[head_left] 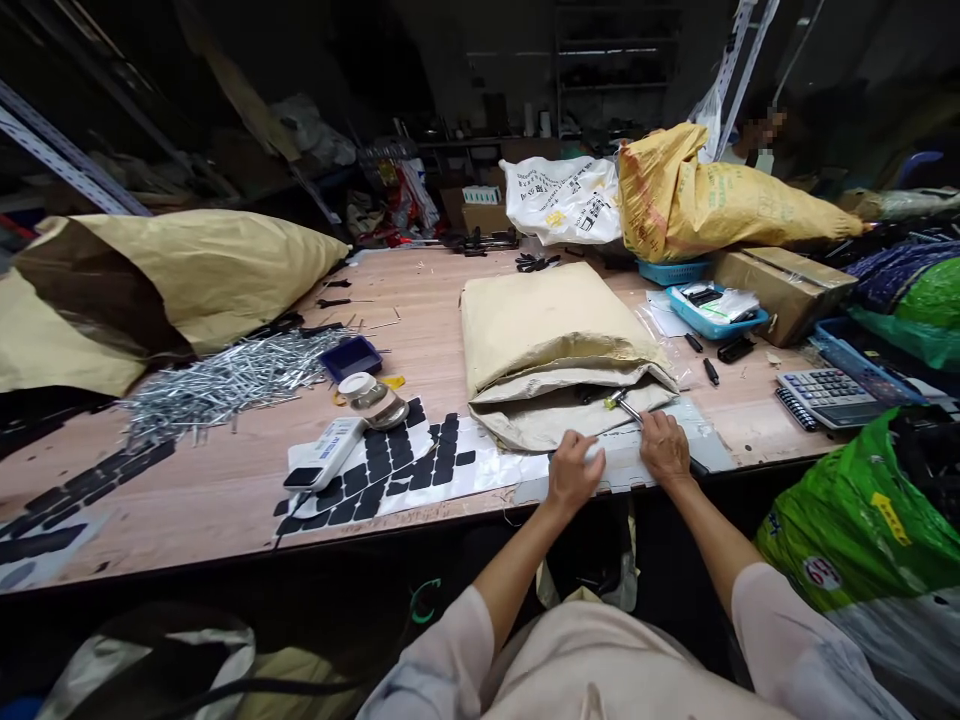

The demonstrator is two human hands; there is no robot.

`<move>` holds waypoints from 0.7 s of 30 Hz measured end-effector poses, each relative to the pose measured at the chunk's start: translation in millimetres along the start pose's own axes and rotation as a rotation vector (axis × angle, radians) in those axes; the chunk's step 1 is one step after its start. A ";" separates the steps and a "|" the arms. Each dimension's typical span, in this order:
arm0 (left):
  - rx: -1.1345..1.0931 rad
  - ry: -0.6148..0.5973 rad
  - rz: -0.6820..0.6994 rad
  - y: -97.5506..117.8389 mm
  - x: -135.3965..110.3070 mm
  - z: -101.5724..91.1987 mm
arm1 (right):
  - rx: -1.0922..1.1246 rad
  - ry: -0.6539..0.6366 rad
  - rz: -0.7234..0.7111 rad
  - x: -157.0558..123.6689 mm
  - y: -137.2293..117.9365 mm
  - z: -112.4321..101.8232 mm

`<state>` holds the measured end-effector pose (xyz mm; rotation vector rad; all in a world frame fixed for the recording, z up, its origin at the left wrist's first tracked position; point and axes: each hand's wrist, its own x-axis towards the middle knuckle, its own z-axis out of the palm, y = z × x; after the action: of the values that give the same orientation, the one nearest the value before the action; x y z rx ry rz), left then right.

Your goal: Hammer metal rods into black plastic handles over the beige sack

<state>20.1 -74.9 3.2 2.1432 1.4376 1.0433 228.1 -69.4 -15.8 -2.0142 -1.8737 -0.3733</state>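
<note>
My right hand (pixel 664 448) is closed around a thin metal-shafted tool (pixel 628 408) with a yellowish end, which points left into the mouth of a paper sack. Its exact kind is too small to tell. Just left of it, my left hand (pixel 574 470) is held with curled fingers over the table's front edge; anything in its grasp is too small to make out. Before both hands lies the beige paper sack (pixel 544 310), flat, its open mouth facing me. Small dark items show inside the mouth. A grey sheet (pixel 709 440) lies under my right hand.
To the left are a pile of metal rods (pixel 232 385), a blue tray (pixel 351 358), a jar (pixel 373 400), a white device (pixel 326 455) and black pads (pixel 379 460). On the right sit a calculator (pixel 829 395), a cardboard box (pixel 784 290) and a green bag (pixel 862 510).
</note>
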 end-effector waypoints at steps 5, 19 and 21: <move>0.145 -0.079 -0.127 -12.3 92.0 24.0 | -0.002 0.000 0.014 0.1 -0.6 1.4; 0.017 -0.144 -0.162 -47.3 59.7 2.8 | -0.016 -0.035 0.018 2.0 1.5 -0.6; 0.022 -0.129 -0.165 -46.4 57.3 3.1 | 0.006 -0.038 0.010 1.7 1.6 -2.8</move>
<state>4.8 -3.4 -7.2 2.0270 1.5397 0.8181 229.9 -69.2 -12.7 -2.0395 -1.8841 -0.3292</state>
